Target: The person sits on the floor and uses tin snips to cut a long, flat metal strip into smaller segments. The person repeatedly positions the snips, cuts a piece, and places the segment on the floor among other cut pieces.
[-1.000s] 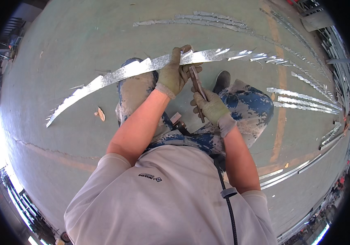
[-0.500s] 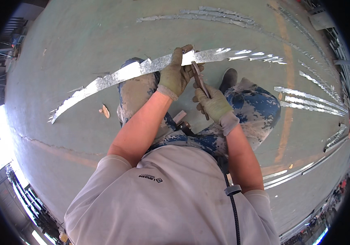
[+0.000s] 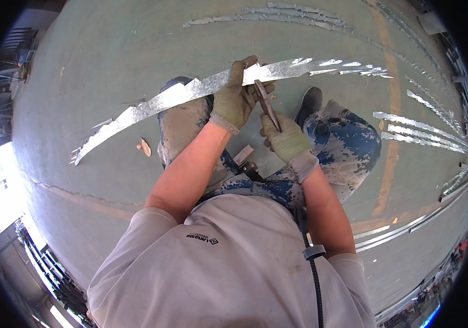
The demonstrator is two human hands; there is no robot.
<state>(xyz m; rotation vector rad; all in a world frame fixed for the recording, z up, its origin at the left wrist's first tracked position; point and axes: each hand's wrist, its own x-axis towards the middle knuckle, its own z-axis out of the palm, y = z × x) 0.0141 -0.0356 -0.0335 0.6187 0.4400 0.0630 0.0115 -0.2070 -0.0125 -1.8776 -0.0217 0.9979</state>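
Note:
A long, bright galvanised sheet-metal strip with notched, jagged edges spans the space in front of my knees. My gloved left hand is closed round its middle, with fingers hidden partly behind the metal. In my gloved right hand is a dark brown, pliers-like hand tool. Its upper end is at the strip's lower edge, just right of my left hand; whether its jaws grip the metal cannot be made out.
More notched metal strips lie on the green floor ahead, and others to the right. Long straight metal lengths lie at lower right. A dry leaf rests left of my knee. Metal stock lines both sides.
The strip has tilted slightly, its right end now a little higher and further right. Both hands keep their holds, and the tool's end has shifted slightly.

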